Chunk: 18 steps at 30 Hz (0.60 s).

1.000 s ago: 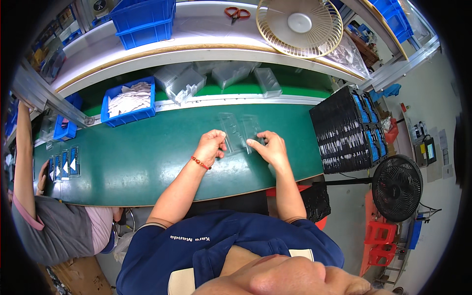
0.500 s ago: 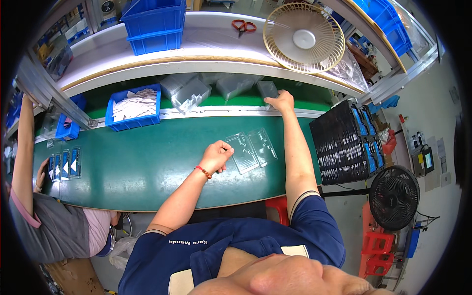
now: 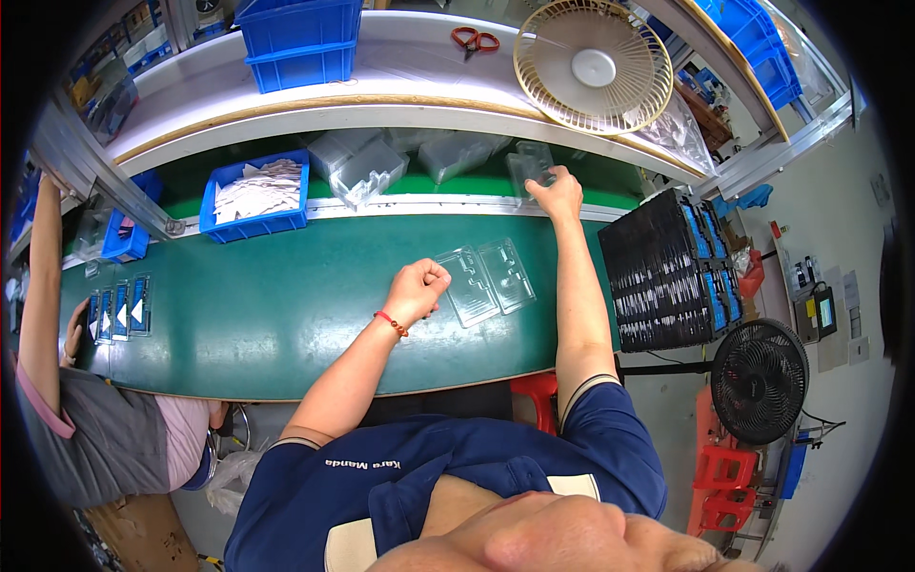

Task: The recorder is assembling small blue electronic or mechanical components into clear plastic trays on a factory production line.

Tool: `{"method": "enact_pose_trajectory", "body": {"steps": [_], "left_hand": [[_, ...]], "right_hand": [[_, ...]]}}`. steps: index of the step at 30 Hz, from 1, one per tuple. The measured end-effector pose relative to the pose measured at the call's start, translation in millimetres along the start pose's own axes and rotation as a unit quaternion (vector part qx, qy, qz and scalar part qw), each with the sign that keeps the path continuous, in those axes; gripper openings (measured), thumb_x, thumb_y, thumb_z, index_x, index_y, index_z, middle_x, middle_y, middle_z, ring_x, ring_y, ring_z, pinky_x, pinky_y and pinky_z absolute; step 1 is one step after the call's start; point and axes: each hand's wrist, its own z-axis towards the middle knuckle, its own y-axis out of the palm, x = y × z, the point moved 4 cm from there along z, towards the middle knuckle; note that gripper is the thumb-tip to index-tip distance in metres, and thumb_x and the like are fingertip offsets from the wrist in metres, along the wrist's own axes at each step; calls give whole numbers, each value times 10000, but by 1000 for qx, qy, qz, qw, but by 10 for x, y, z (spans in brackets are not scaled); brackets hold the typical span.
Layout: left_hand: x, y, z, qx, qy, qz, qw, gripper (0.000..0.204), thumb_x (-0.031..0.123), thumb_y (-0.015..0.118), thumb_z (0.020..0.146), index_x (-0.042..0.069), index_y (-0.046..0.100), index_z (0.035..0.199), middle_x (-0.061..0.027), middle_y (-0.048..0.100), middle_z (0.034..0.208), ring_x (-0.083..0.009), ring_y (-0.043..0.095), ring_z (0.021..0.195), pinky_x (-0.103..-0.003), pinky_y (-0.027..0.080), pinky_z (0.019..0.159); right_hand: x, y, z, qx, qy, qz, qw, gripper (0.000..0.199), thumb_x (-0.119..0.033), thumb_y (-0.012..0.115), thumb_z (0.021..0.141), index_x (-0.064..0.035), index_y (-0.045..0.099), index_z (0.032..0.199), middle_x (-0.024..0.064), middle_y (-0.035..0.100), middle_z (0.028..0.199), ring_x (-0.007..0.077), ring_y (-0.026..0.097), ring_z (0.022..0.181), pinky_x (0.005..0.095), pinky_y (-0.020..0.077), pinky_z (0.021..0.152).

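My right hand [image 3: 559, 194] reaches to the back strip under the shelf. Its fingers close on the near edge of a clear plastic blister tray [image 3: 527, 170]. Whether that is one tray or several nested ones I cannot tell. My left hand [image 3: 417, 289], a beaded red bracelet at its wrist, is curled closed over the green bench, against the left edge of a clear blister tray [image 3: 469, 294]. Anything within its fingers is hidden. Right beside that tray lies another clear blister tray [image 3: 507, 276]; whether the two are joined I cannot make out.
Clear plastic trays [image 3: 370, 172] and a blue bin [image 3: 254, 227] of white paper slips stand at the back. A tall stack of black trays [image 3: 658, 276] borders the right. Overhead, the shelf [image 3: 419, 81] carries blue bins, red-handled scissors and a fan grille. A co-worker's hand [image 3: 73, 329] is far left.
My right hand has shifted slightly, and the tray at its fingers now looks spread and tilted. My left hand stays by the bench trays. The whole view has shifted a little.
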Motion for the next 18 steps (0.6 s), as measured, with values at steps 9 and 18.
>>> {"method": "enact_pose_trajectory", "body": {"steps": [9, 18], "left_hand": [[170, -100, -1, 24, 133, -247, 959, 180, 133, 643, 904, 9, 590, 1024, -65, 625, 907, -113, 623, 651, -218, 501, 495], [131, -169, 42, -14, 111, -298, 948, 123, 159, 613, 930, 47, 569, 956, -26, 602, 860, -100, 609, 752, -227, 532, 549]], "right_hand": [[-780, -61, -1140, -271, -13, 510, 816, 539, -68, 819, 711, 22, 542, 1165, 97, 636, 964, 162, 634, 872, 304, 544, 748], [-1021, -79, -1699, -269, -33, 468, 841, 538, -98, 830, 701, 47, 559, 1143, 150, 647, 1046, 186, 630, 980, 303, 524, 831]]}}
